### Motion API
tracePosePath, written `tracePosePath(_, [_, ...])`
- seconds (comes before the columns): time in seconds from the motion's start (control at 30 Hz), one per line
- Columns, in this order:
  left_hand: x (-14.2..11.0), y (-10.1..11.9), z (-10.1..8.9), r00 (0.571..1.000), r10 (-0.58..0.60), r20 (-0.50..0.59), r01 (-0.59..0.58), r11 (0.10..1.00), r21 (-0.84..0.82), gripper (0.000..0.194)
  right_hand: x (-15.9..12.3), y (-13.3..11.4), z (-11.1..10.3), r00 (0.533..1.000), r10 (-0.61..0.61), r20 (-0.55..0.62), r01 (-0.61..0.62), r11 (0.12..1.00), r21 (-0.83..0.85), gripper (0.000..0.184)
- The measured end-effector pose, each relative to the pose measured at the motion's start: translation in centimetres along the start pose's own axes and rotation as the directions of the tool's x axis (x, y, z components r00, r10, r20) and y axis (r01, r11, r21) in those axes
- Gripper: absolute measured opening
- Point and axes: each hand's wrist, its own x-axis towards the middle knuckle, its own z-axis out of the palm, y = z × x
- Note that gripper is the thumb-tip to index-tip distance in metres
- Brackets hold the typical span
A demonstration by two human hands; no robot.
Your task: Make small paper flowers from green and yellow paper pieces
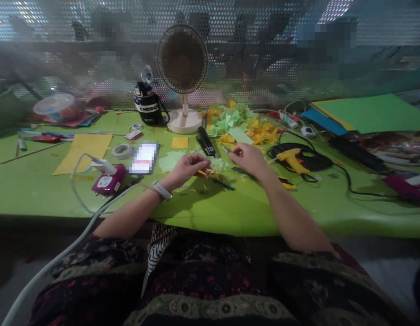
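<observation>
Pale green paper scraps (217, 164) and yellow paper scraps (206, 172) are lying in a loose scatter just under our hands, on a green tabletop (33, 192). Our left hand (187, 166) is curling over them, its fingertips (205, 160) pinched closely together, though we cannot tell whether they are gripping a scrap. Our right hand (246, 158) is reaching in from the other side, almost closed, with a thin dark sliver (226, 148) poking out from between its fingers, too small for us to name. The hands are hovering near each other without touching.

A white smartwatch (161, 190) is circling our left wrist, and a blue pen (223, 182) is lying just beside the scraps. A black stapler (205, 141) is sitting just past our left fingertips, and a heap of crumpled green and yellow paper (238, 122) is piling up beyond our right hand. To our right, a yellow hot glue gun (291, 160) is resting on coiled black cord (298, 156). To our left, a pixelated phone (144, 158), a tape roll (121, 151), a magenta socket (106, 179) and a yellow card sheet (82, 154) are lying on the table. Farther back, a desk fan (182, 59) is standing beside a black flask (147, 104).
</observation>
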Motion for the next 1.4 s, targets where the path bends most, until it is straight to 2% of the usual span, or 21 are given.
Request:
tracePosePath(0.07, [0.0, 0.0, 0.0, 1.0, -0.002, -0.004, 0.002, 1.0, -0.019, 0.029, 0.9, 1.6, -0.6, 0.99, 0.135, 0.04, -0.12, 0.958, -0.262, 0.022])
tracePosePath(0.17, [0.1, 0.1, 0.0, 1.0, 0.01, -0.002, -0.011, 1.0, -0.029, 0.031, 1.6, 2.7, -0.7, 0.954, 0.255, 0.161, -0.166, 0.89, -0.424, 0.024])
tracePosePath(0.43, [0.1, 0.2, -0.2, 0.999, 0.031, -0.034, -0.035, 0.993, -0.113, 0.025, 2.3, 2.2, -0.7, 0.935, 0.282, 0.217, -0.142, 0.854, -0.501, 0.023])
tracePosePath(0.7, [0.2, 0.0, -0.4, 1.0, 0.004, -0.01, -0.006, 0.985, -0.175, 0.021, 2.5, 3.0, -1.6, 0.89, 0.376, 0.26, -0.192, 0.823, -0.535, 0.019])
tracePosePath(0.83, [0.3, 0.0, -0.5, 0.998, 0.014, -0.069, -0.027, 0.981, -0.192, 0.022, 2.1, 3.6, -2.5, 0.922, 0.326, 0.208, -0.223, 0.888, -0.402, 0.013])
tracePosePath(0.9, [0.3, 0.2, -0.5, 0.996, 0.025, -0.091, -0.044, 0.976, -0.212, 0.021, 1.9, 3.8, -3.0, 0.933, 0.312, 0.179, -0.272, 0.938, -0.215, 0.012])
tracePosePath(0.97, [0.3, 0.3, -0.5, 0.993, 0.037, -0.108, -0.063, 0.966, -0.25, 0.02, 1.5, 3.6, -3.2, 0.941, 0.272, 0.201, -0.293, 0.953, 0.082, 0.015])
tracePosePath(1.03, [0.3, 0.4, -0.6, 0.99, 0.041, -0.135, -0.079, 0.953, -0.291, 0.019, 1.0, 2.7, -3.0, 0.951, 0.188, 0.247, -0.273, 0.885, 0.378, 0.021])
tracePosePath(1.1, [0.3, 0.6, -0.6, 0.986, 0.037, -0.165, -0.089, 0.944, -0.317, 0.019, 0.3, 1.3, -2.5, 0.959, 0.1, 0.265, -0.239, 0.79, 0.565, 0.03])
tracePosePath(1.2, [0.3, 0.8, -0.7, 0.98, 0.034, -0.196, -0.099, 0.938, -0.332, 0.02, -0.9, -1.4, -1.5, 0.955, 0.039, 0.295, -0.23, 0.726, 0.648, 0.045])
tracePosePath(1.3, [0.2, 1.0, -0.8, 0.978, 0.041, -0.205, -0.114, 0.927, -0.357, 0.02, -1.9, -3.4, -0.9, 0.96, 0.013, 0.281, -0.196, 0.746, 0.636, 0.051])
tracePosePath(1.4, [0.1, 1.0, -0.8, 0.982, 0.065, -0.175, -0.13, 0.912, -0.39, 0.022, -2.3, -4.1, -0.5, 0.954, -0.004, 0.299, -0.191, 0.759, 0.622, 0.055])
